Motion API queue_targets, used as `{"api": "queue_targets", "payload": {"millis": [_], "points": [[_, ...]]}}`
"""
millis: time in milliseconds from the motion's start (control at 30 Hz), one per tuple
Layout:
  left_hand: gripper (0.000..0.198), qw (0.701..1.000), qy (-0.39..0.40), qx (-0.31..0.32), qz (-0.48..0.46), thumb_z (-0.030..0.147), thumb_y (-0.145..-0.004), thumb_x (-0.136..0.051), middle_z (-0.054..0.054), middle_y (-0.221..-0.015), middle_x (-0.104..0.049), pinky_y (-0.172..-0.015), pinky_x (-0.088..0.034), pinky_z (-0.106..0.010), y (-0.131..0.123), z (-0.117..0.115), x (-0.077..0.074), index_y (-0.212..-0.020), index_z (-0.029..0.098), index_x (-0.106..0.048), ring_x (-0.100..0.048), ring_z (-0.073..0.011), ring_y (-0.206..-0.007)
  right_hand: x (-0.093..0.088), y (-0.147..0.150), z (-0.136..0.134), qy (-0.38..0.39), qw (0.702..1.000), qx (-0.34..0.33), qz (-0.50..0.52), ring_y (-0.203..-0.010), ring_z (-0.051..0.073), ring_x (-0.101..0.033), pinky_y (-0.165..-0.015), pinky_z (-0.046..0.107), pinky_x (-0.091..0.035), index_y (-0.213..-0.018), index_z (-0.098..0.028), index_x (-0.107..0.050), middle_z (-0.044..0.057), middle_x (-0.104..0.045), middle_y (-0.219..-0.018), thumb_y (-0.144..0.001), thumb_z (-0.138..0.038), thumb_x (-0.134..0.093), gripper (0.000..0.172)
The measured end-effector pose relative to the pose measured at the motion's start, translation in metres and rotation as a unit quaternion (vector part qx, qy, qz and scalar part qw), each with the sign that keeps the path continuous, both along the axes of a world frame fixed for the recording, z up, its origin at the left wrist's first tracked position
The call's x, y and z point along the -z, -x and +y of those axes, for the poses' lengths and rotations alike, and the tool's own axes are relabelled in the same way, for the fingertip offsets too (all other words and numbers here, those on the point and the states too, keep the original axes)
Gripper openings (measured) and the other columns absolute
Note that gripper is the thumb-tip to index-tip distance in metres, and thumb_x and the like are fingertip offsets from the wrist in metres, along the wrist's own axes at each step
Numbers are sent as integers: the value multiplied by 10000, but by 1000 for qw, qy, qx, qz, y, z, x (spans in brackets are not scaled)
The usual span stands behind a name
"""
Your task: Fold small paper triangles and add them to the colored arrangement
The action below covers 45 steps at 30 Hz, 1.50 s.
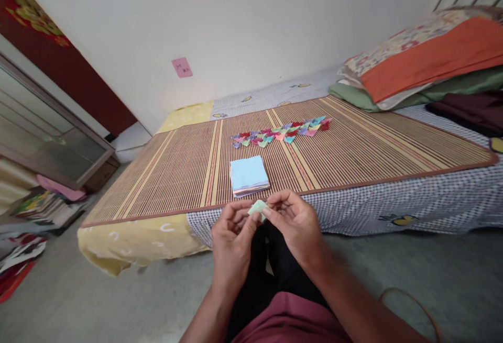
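The left hand (pixel 231 235) and right hand (pixel 296 222) both pinch a small pale green paper piece (pixel 258 208), partly folded, held just in front of the bed's (pixel 393 207) edge. Just beyond it, a stack of paper squares (pixel 249 174), blue on top, lies on the bamboo mat (pixel 353 149). Farther back lies a row of folded coloured pieces (pixel 281 132). By the look of it, many pieces are done and a thick stack is left to fold.
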<state>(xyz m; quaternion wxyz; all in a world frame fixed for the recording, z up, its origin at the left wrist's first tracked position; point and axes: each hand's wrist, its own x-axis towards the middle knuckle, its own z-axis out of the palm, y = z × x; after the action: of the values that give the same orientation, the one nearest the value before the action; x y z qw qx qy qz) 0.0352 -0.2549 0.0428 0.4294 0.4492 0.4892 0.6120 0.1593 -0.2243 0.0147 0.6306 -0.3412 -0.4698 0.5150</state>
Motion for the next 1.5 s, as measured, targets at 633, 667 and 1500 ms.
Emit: {"api": "queue_targets", "payload": {"millis": [633, 667, 1500], "points": [[142, 992, -48, -7, 117, 308, -937, -663, -3, -825, -647, -802, -463, -281, -5, -7, 5, -848, 204, -703, -586, -161, -798, -9, -13, 2, 49, 990, -112, -65, -666, 134, -606, -656, 262, -474, -756, -183, -655, -13, -645, -701, -835, -354, -727, 202], [147, 993, -48, -8, 109, 309, -937, -662, -1, -813, -634, -795, -460, -280, -6, -7, 6, -843, 202, -697, -573, -159, -786, -9, -13, 2, 46, 991, -109, -66, -663, 134, -596, -654, 263, -467, -752, -182, -651, -15, -637, -696, -835, -355, -725, 206], [243, 994, 30, 110, 9, 368, -905, -697, 3, -709, -616, -696, -428, -252, -2, -6, 5, -777, 173, -628, -556, -138, -688, -18, -23, -5, -28, 983, -111, -143, -647, 151, -530, -617, 273, -421, -731, -199, -583, -12, -556, -673, -941, -337, -601, 252]]}}
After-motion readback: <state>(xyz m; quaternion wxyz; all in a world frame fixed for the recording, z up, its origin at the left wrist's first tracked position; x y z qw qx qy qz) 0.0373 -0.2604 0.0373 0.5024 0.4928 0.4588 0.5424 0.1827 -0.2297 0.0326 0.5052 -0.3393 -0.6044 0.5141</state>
